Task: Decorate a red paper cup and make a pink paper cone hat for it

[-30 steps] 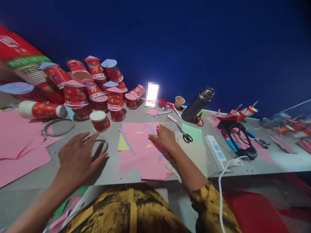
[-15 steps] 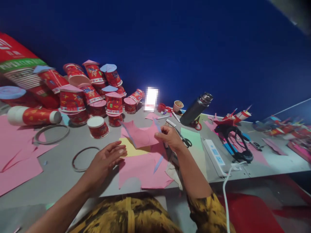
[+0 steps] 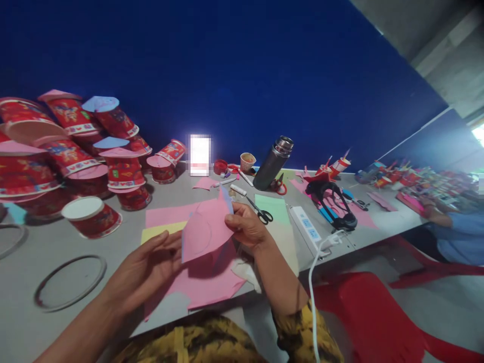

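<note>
Head view: pink paper (image 3: 206,232) is held up over the tabletop (image 3: 124,244), at 7 o'clock from the centre. The right hand (image 3: 247,224) has its grip closed, thumb and fingers pinching the paper's 3 o'clock edge. The left hand (image 3: 155,267) has its grip open by the 8 o'clock edge; contact is unclear. The paper looks light, thin and easily creased, so a gentle pinch at opposite edges should suit.

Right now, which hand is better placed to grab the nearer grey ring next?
Likely the left hand: it is closer to that grey ring and stands open, while the right hand pinches the raised pink paper piece.
</note>
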The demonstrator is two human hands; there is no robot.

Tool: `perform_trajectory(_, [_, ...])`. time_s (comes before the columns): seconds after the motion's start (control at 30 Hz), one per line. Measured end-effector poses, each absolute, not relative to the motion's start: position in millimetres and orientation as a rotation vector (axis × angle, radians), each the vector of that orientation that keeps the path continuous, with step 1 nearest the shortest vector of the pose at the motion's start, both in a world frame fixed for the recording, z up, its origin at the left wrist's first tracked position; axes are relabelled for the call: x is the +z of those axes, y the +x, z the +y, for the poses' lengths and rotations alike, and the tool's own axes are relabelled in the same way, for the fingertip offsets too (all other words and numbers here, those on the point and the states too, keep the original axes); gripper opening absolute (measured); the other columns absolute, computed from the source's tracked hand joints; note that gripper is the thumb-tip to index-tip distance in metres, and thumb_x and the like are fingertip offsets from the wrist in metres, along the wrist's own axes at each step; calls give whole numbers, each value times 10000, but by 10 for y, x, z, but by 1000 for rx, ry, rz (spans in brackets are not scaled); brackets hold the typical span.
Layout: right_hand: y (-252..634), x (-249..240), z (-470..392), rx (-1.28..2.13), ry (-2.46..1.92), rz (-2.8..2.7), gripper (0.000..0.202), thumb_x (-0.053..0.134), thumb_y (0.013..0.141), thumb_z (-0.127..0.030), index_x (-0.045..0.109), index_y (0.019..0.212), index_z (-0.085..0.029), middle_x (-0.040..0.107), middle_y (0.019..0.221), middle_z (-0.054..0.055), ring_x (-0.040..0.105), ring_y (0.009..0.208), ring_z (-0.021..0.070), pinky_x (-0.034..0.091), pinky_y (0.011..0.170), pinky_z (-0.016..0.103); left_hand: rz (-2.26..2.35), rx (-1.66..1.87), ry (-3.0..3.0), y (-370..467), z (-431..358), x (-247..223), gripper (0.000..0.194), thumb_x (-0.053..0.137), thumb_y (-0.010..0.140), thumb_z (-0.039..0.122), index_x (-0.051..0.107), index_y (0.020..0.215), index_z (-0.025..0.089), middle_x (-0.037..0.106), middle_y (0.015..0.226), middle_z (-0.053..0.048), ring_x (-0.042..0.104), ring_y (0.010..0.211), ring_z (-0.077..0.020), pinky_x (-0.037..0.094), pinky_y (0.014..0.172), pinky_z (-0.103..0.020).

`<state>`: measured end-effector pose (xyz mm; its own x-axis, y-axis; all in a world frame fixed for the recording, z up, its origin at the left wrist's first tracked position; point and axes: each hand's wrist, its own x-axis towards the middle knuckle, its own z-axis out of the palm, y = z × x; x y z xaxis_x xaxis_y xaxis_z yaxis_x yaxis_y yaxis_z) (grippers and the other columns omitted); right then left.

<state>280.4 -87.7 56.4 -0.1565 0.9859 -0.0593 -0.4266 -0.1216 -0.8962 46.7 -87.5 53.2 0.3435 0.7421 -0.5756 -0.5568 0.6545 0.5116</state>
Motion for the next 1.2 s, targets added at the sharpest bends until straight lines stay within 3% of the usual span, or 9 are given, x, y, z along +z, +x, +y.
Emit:
perform_trajectory(0.1, [2819, 574, -921, 1534, -895, -929, 600, 1038, 503, -593, 753, 839, -186, 675, 707, -22, 536, 607, 111, 456, 605, 233, 805, 763, 194, 511, -912, 545, 480, 705, 863, 171, 706, 1339, 111, 844, 1065, -189, 837, 959, -375, 722, 845, -507])
perform_trajectory(0.2, [2959, 510, -1016, 1451, -1078, -988, 578, 1011, 543, -614, 711, 804, -194, 617, 669, -46, 502, 582, 101, 411, 568, 225, 828, 662, 216, 568, -931, 545, 493, 720, 872, 171, 701, 1358, 92, 847, 1089, -218, 845, 903, -388, 729, 778, -499])
perform_trajectory(0.33, [3341, 419, -1191, 1189, -1455, -1182, 449, 790, 832, -641, 696, 800, -203, 628, 686, -12, 526, 600, 134, 391, 573, 255, 821, 559, 233, 661, -936, 476, 337, 715, 885, 150, 749, 1210, 67, 849, 945, -212, 823, 707, -357, 716, 641, -494])
perform_trajectory(0.57, [3927, 333, -1249, 246, -2380, -1540, 177, 676, 975, -297, 765, 1028, -153, 800, 1061, 151, 708, 962, 253, 426, 793, 321, 914, 640, 152, 729, -928, 358, 207, 740, 814, 31, 748, 997, 128, 840, 857, -160, 831, 752, -347, 731, 753, -521])
perform_trajectory(0.73, [3954, 264, -1128, 241, -2544, -1610, 199, 684, 1004, -336, 780, 1047, -167, 809, 1086, 145, 724, 966, 250, 373, 732, 312, 866, 768, 158, 679, -953, 473, 265, 677, 849, 37, 758, 1098, 80, 837, 826, -133, 833, 714, -301, 734, 764, -451])
perform_trajectory(0.9, [4043, 387, -1047, 350, -2458, -1509, 166, 716, 905, -259, 745, 769, -169, 775, 836, 125, 658, 761, 216, 343, 668, 320, 898, 854, 148, 573, -996, 588, 261, 657, 846, 25, 769, 1075, 83, 838, 793, -123, 811, 617, -276, 722, 648, -384])
perform_trajectory(1.0, [4023, 478, -1210, 596, -2086, -1320, 277, 682, 912, -408, 737, 777, -172, 725, 726, 83, 530, 586, 159, 342, 581, 296, 886, 896, 132, 532, -1010, 634, 217, 652, 854, 36, 772, 1027, 87, 838, 793, -128, 813, 623, -284, 726, 662, -403])
perform_trajectory(1.1, [3712, 459, -1534, 1035, -1454, -998, 480, 844, 738, -616, 777, 955, -193, 751, 887, 64, 386, 502, 92, 235, 473, 255, 840, 970, 105, 552, -1002, 660, 175, 648, 871, 47, 768, 985, 100, 842, 816, -126, 827, 684, -282, 733, 732, -418])
perform_trajectory(1.2, [3177, 330, -1853, 1340, -1220, -900, 590, 918, 658, -675, 803, 982, -196, 713, 810, 39, 428, 515, 94, 307, 473, 240, 807, 1062, 98, 622, -981, 675, 179, 651, 864, 39, 762, 983, 113, 851, 871, -122, 842, 781, -287, 734, 795, -437])
